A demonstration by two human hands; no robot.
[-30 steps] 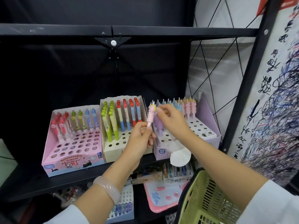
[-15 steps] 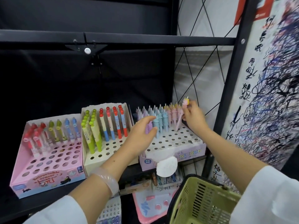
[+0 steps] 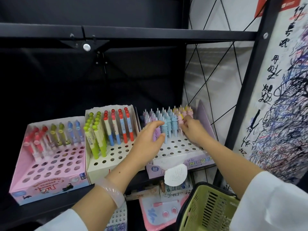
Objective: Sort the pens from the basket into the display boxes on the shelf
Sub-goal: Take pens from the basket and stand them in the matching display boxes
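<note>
Three display boxes stand on the black shelf: a pink box (image 3: 50, 182), a cream box (image 3: 115, 154) and a purple unicorn box (image 3: 183, 162). The unicorn box holds several purple, blue and pink pens upright at its back. My right hand (image 3: 193, 130) pinches a pink pen (image 3: 180, 120) standing in the back right rows. Over the same box, my left hand (image 3: 148, 140) curls finger and thumb round a purple pen (image 3: 157, 133) beside the blue ones. The green basket (image 3: 208, 209) hangs below my right forearm, and its contents are hidden.
A black shelf beam (image 3: 133, 33) runs overhead and a black upright post (image 3: 245, 90) stands right of the unicorn box. Behind it is a wire grid (image 3: 208, 72). A scribbled test paper (image 3: 286, 114) covers the right. Packed stationery (image 3: 160, 209) fills the lower shelf.
The pink pen went from both hands into the unicorn box's back right rows. My right hand has lowered with it, and my left hand moved onto the purple pens.
</note>
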